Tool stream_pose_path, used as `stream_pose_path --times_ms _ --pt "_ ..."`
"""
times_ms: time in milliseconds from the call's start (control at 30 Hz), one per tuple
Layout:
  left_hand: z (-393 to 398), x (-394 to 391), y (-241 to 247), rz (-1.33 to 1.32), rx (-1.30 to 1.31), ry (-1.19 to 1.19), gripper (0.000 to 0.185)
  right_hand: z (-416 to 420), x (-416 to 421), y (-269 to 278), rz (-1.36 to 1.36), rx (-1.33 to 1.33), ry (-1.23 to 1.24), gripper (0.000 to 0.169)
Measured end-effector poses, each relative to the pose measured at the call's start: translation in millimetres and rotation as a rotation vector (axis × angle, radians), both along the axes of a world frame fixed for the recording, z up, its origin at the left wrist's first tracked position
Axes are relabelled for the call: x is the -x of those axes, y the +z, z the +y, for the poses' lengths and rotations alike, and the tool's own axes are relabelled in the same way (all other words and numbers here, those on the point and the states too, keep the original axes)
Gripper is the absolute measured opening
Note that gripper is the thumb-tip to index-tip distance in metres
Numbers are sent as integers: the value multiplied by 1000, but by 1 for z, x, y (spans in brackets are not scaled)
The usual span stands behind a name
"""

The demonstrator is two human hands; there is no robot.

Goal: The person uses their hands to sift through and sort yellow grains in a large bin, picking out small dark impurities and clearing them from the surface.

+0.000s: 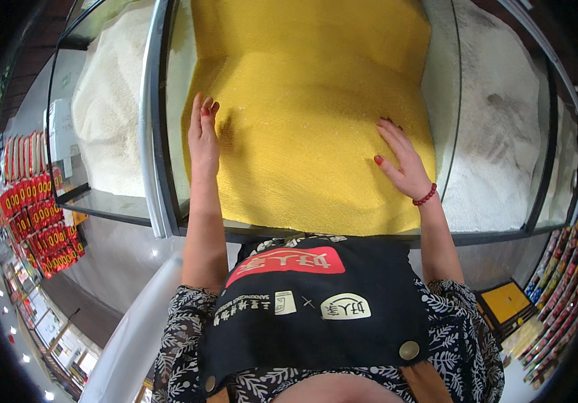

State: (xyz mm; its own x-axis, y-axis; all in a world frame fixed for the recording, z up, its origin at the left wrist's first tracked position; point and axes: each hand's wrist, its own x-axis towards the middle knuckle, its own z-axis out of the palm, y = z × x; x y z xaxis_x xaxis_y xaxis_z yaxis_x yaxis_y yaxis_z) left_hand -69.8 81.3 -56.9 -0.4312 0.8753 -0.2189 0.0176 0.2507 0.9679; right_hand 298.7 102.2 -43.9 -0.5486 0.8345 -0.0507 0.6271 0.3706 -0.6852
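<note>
A broad mound of fine yellow grain (309, 141) fills the glass-walled bin before me. My left hand (204, 136) is over the mound's left side, held edge-on, thumb and fingers extended, with nothing in it. Over the right side, my right hand (402, 163) has its thumb apart from the fingers and holds nothing; a dark red bead bracelet (425, 195) circles that wrist. Whether either hand touches the grain, I cannot tell. A black apron (314, 332) with printing covers my front, close to the bin's near edge.
Bins of white grain flank the yellow one, on the left (113, 106) and right (495, 121). A metal-edged divider (153, 126) stands left of my left arm. Red packets (42, 211) hang at far left. Colourful packages (563, 287) fill a rack at right. White plastic film (133, 332) lies lower left.
</note>
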Motion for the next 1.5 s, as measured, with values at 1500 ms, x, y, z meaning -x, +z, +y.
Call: stream_pose_path --times_ms 1500 --pt "34 -69 3 520 -94 -822 14 66 -11 -57 307 235 -467 21"
